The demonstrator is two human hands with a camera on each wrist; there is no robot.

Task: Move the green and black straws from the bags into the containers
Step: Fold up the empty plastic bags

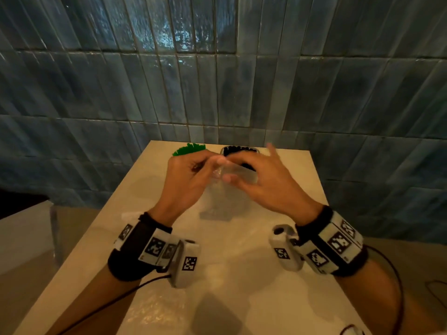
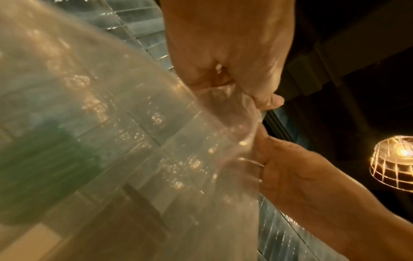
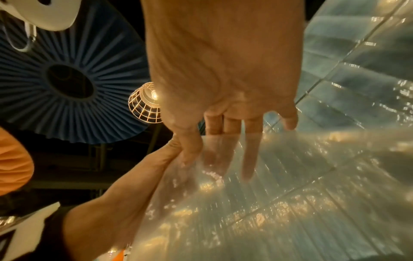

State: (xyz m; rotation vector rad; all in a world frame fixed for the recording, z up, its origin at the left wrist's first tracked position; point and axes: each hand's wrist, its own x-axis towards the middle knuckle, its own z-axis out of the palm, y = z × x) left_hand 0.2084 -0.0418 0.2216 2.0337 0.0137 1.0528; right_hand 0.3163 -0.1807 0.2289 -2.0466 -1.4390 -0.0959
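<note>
Above the middle of the table, both hands hold a clear plastic bag (image 1: 219, 187) up by its top edge. My left hand (image 1: 210, 163) pinches the rim, as the left wrist view shows (image 2: 257, 98). My right hand (image 1: 235, 174) has its thumb on the outside of the bag and its straight fingers (image 3: 250, 155) show through the plastic. The bag (image 2: 138, 141) hangs down blurred, and I see no straws in it. Behind the hands at the table's far edge stand green straws (image 1: 189, 149) and, to their right, black straws (image 1: 238, 149) in a clear container.
The cream table (image 1: 254, 298) meets a blue tiled wall (image 1: 217, 81) at its far edge. Crinkled clear plastic (image 1: 154, 313) lies near the front left. A black cable (image 1: 399, 286) runs from my right wrist. A caged lamp (image 2: 393, 164) glows overhead.
</note>
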